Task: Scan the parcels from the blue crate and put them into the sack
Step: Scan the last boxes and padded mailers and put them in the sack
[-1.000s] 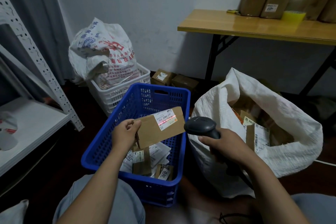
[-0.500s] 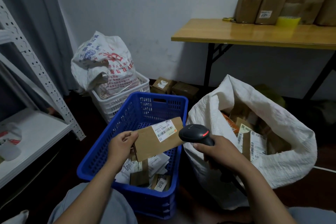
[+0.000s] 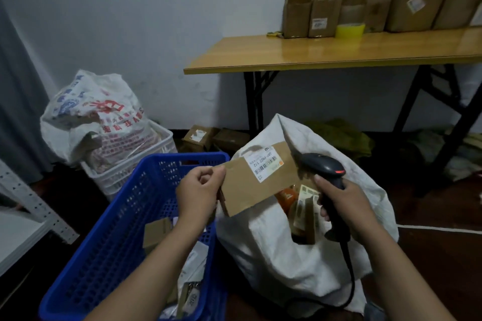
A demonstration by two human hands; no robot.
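One wide-angle camera on the person's head looks forward and down, close over the hands, with the forearms entering from the bottom edge. Mid-frame, the left hand (image 3: 199,191) pinches a flat brown cardboard parcel (image 3: 250,190); the right hand (image 3: 347,200) grips a black handheld scanner (image 3: 323,167). Beneath the left fingers lies a blue perforated plastic crate (image 3: 112,242); beyond the fingertips stands a yellow wooden table (image 3: 287,52).

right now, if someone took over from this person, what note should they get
Left hand pinches a brown parcel by its edge, over the sack mouth, not yet dropped.
Right hand grips the scanner beside it.
Done: several parcels already lie in the sack.
Left: drop this one in, then scan the rest in the blue crate.
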